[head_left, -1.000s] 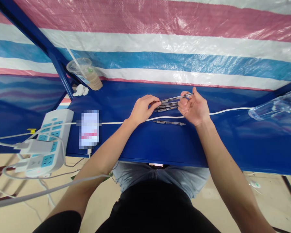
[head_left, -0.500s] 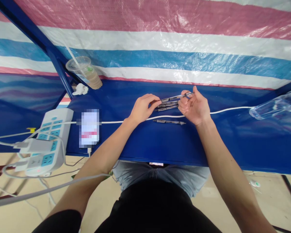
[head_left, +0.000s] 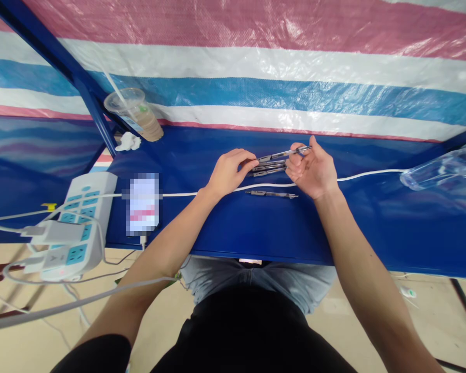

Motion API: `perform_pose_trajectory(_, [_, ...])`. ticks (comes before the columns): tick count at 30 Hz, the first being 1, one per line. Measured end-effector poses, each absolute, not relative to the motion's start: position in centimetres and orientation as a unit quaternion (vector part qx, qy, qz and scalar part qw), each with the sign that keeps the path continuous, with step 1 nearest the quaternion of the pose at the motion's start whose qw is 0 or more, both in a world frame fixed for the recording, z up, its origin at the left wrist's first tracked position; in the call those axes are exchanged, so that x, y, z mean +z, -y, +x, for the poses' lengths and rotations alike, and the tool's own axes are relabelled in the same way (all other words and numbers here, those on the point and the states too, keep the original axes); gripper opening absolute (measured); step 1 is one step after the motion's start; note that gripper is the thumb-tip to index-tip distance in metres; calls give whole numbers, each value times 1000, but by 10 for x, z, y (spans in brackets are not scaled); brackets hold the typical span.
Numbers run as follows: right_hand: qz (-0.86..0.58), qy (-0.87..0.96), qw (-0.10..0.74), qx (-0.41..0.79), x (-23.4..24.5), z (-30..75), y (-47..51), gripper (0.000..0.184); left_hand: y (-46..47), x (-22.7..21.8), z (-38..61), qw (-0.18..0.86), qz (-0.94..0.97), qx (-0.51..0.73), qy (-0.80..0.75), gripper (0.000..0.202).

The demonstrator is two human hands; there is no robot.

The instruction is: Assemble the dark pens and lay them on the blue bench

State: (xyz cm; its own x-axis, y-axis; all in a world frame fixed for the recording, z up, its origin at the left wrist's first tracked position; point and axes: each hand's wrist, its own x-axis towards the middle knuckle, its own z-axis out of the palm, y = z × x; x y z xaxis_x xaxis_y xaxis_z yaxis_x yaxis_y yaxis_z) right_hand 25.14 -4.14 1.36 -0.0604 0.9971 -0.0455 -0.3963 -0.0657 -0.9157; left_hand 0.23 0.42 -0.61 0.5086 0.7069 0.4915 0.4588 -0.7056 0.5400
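Note:
A clear pen (head_left: 279, 155) with dark ends is held slightly tilted above the blue table (head_left: 225, 228). My left hand (head_left: 233, 171) pinches its left end between thumb and fingertips. My right hand (head_left: 312, 168), palm turned up, grips the other end between thumb and fingers. Just below it lie several similar pens (head_left: 270, 168) side by side, their right ends hidden by my right hand. Nearer to me, one separate pen (head_left: 272, 194) rests on the table, below a white cable (head_left: 264, 185) that runs across under both hands.
At the left are a phone (head_left: 143, 204) with a blurred screen and a white power strip (head_left: 83, 228) with chargers. Behind them stand a plastic cup (head_left: 137, 114) with a straw and crumpled tissue (head_left: 128, 141). A clear bottle (head_left: 442, 168) lies at the right. Striped sheeting (head_left: 256, 62) hangs behind.
Almost nothing differs. Both hands keep the same hold on the pen, and the whole view has shifted very slightly.

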Motion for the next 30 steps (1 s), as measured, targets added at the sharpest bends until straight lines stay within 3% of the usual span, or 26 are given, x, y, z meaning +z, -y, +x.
perform_pose_trajectory(12, [-324, 285, 577, 693, 17, 251, 43, 40, -5, -7, 2, 164, 853, 374, -325, 24])
perform_pose_trajectory(30, [-308, 292, 584, 692, 14, 251, 43, 36, -4, -6, 2, 161, 851, 375, -330, 24])
